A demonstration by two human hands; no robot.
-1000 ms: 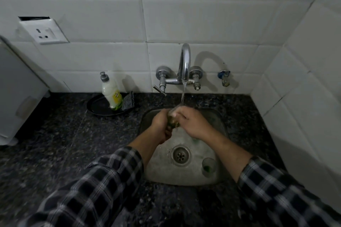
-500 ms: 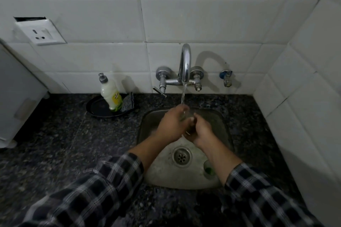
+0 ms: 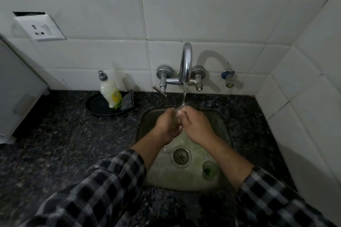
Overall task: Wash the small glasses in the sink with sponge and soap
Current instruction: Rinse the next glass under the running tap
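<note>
Water runs from the chrome faucet [image 3: 186, 64] into the steel sink [image 3: 226, 131]. My left hand [image 3: 167, 128] and my right hand [image 3: 196, 126] meet right under the stream, both curled around a small clear glass [image 3: 178, 111]. Only its rim shows between the fingers. A second small glass [image 3: 209, 168] with green residue stands upright in the sink's front right corner, beside my right forearm. The soap bottle [image 3: 110, 94] and a dark sponge [image 3: 127, 100] sit on a black tray [image 3: 96, 106] left of the sink.
The drain [image 3: 181, 155] lies in the sink's middle. Dark granite counter [image 3: 55, 143] surrounds the sink. A white appliance [image 3: 16, 86] stands at far left, a wall socket [image 3: 39, 27] above it. A small tap [image 3: 228, 79] sits right of the faucet. A tiled wall closes the right side.
My right hand has risen from below the glass to the same level as my left. Both hands now close together around the glass under the stream.
</note>
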